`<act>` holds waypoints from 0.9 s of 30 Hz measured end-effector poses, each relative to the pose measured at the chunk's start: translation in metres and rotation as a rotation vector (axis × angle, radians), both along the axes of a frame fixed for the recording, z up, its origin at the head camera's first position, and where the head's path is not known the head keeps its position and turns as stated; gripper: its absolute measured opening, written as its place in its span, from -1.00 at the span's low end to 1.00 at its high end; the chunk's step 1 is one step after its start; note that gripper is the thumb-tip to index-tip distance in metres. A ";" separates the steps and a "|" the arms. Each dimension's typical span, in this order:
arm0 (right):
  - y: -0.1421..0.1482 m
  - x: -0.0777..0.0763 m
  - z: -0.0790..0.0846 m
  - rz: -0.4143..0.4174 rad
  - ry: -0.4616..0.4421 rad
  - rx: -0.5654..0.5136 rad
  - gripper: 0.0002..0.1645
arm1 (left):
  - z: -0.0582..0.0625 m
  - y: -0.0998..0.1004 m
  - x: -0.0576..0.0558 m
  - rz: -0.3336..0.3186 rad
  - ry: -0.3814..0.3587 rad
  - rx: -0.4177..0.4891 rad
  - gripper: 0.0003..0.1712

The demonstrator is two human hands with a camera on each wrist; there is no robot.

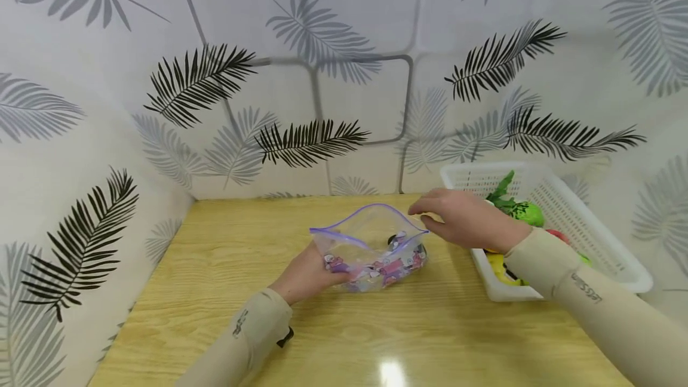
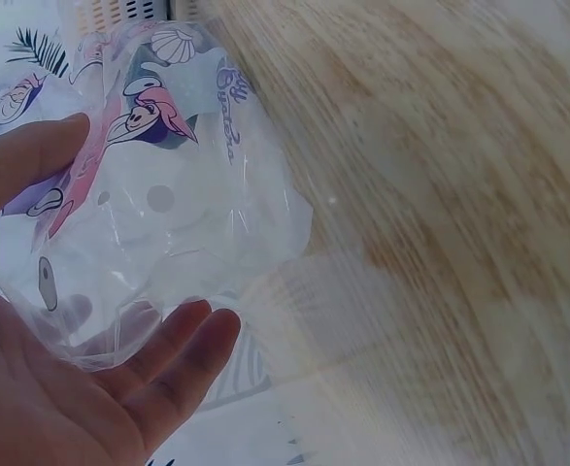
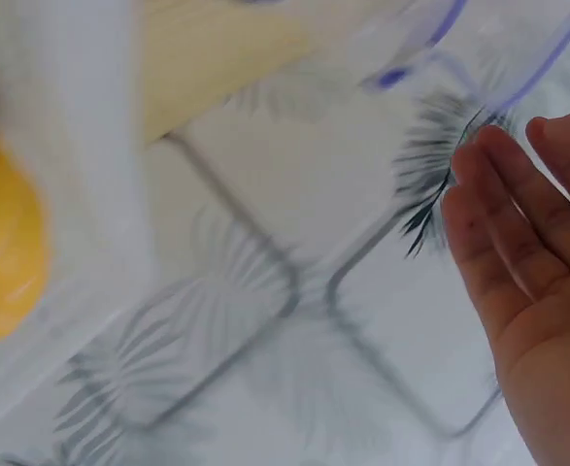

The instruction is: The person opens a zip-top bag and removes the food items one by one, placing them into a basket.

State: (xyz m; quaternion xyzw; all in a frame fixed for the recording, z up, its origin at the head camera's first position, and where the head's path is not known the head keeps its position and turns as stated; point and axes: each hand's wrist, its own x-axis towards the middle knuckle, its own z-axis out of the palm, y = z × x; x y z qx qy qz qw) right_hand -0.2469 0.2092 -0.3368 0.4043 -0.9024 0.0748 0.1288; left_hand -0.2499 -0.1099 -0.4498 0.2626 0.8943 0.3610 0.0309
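Note:
A clear zip bag [image 1: 371,261] with a purple zip edge and pink and purple cartoon prints stands on the table, its mouth gaping. My left hand [image 1: 309,276] holds the bag's left side, thumb on the front and fingers around the lower part. In the left wrist view the thumb presses the printed plastic of the zip bag [image 2: 168,194]. Inside the bag's mouth a small dark item shows, mostly hidden by the prints. My right hand [image 1: 464,217] hovers beside the bag's right corner with fingers loosely bent; in the right wrist view nothing lies between its fingers [image 3: 503,223].
A white perforated basket [image 1: 607,229] stands at the right, partly behind my right forearm. In it lie a green round item [image 1: 529,214] with leaves, something red [image 1: 558,235] and a yellow item [image 1: 502,267]. A leaf-patterned cloth [image 1: 344,100] hangs behind the wooden table [image 1: 226,237].

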 end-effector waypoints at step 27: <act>-0.111 -0.036 -0.073 -0.128 0.125 0.503 -0.83 | 0.000 -0.004 -0.003 -0.003 0.052 -0.064 -0.19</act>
